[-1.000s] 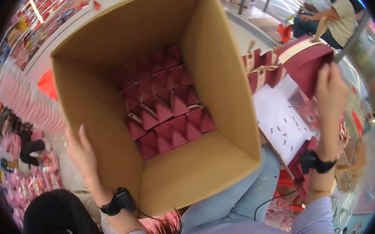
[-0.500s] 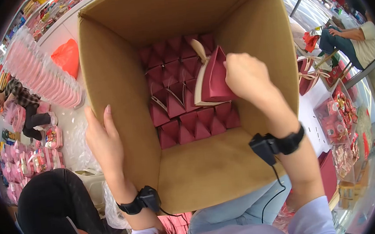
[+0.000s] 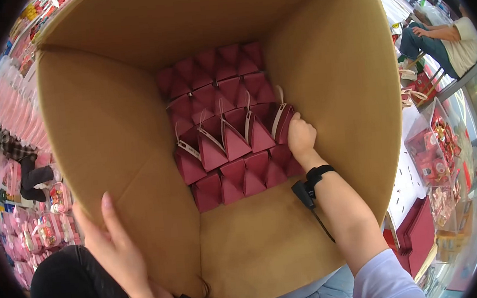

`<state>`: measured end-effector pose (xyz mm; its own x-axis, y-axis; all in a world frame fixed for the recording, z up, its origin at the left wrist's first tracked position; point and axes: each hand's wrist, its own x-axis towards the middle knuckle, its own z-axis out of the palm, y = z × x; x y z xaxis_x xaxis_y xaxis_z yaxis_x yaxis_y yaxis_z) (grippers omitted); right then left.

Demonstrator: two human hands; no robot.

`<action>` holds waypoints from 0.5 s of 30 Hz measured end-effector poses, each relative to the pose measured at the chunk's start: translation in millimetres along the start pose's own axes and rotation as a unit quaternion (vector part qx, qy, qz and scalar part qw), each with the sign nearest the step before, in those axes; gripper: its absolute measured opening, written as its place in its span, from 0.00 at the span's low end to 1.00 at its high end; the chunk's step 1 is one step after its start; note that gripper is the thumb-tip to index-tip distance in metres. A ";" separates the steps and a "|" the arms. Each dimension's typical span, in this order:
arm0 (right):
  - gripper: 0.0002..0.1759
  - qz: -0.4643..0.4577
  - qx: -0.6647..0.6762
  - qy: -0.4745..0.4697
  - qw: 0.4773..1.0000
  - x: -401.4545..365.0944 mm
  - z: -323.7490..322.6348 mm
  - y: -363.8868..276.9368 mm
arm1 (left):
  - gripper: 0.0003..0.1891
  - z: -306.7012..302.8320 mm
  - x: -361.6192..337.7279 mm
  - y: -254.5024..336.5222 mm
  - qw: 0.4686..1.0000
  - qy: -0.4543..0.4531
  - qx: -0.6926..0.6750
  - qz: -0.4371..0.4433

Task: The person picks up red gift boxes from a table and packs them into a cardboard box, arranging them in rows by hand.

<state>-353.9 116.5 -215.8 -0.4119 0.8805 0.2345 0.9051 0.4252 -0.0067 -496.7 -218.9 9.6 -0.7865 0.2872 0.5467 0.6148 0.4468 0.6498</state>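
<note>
Roughly centre frame, right hand [image 3: 301, 135] grip was closed on a red gift box [image 3: 279, 122] at the right end of the middle row, near the right wall of the carton [image 3: 326, 58]. Rows of red boxes [image 3: 216, 83] covered the far part of its floor. Left hand [image 3: 114, 245], lower left, lay flat and open on the outer left wall. Seated person [image 3: 442, 37] upper right.

Carton [image 3: 108, 131] top cropped, right hand [image 3: 301, 137] partly hidden
</note>
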 end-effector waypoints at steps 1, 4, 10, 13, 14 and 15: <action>0.04 0.008 0.015 0.009 1.000 3.4 3.3 -1.8 | 0.13 1.0 -0.1 -1.7 1.000 0.006 -0.017 -0.008; 0.04 0.014 0.049 -0.006 0.999 19.9 5.0 -5.5 | 0.15 -1.0 -0.9 4.8 0.998 -0.012 -0.026 -0.057; 0.03 -0.015 0.004 0.069 0.997 22.3 12.1 -10.2 | 0.18 -0.9 -2.5 -0.3 0.994 -0.008 -0.063 -0.092; 0.03 -0.016 0.003 0.052 0.999 17.3 28.6 -5.0 | 0.20 -0.7 -3.3 -3.4 0.995 0.001 -0.052 -0.089; 0.03 -0.011 0.007 0.033 0.999 16.2 35.0 -4.5 | 0.20 -0.5 -3.4 -3.5 0.995 0.002 -0.053 -0.088; 0.03 -0.006 0.023 0.005 1.000 12.5 36.9 -4.8 | 0.21 -0.3 -3.5 -3.8 0.995 0.005 -0.052 -0.088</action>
<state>-367.3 133.2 -248.7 -0.4224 0.8730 0.2438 0.8938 0.4459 -0.0484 -496.2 -221.9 5.4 -0.8823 0.2025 0.4248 0.4705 0.4001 0.7865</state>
